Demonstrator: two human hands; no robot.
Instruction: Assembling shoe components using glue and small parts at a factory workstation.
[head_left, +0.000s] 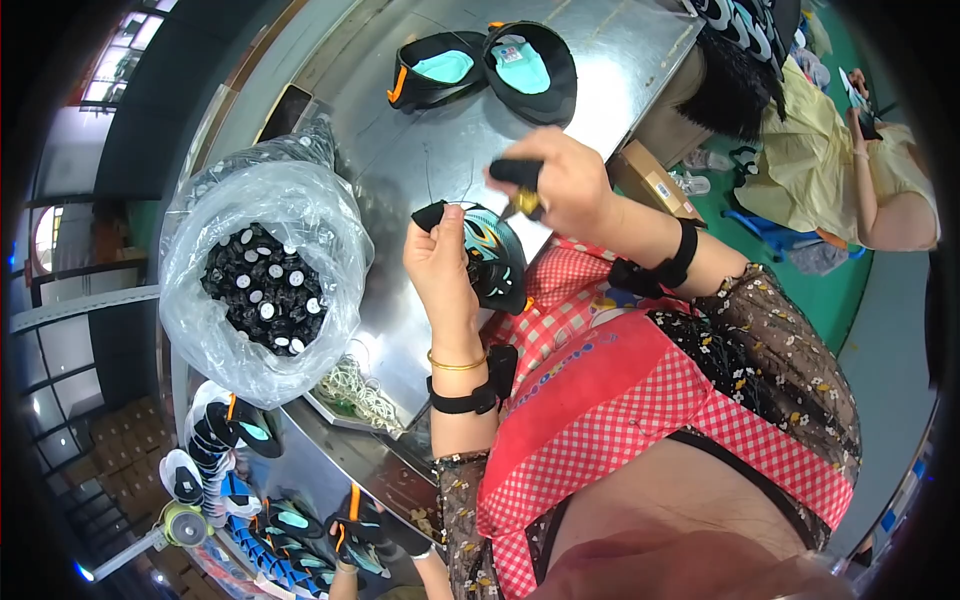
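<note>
Left hand [441, 250] closed, pinching upper-left end of black-and-teal patterned, curved fabric piece [488, 240]; piece lies to its right, long axis slanting down toward red-and-white checked apron [570, 455]. Right hand [572, 185] grips small black-and-brass-coloured tool [527, 204], just beside piece; contact unclear.

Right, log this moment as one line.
left hand: pinching shoe | right hand: holding small tool, details unclear | metal table: two other shoes | nearby: open clear bag of black pieces
</note>
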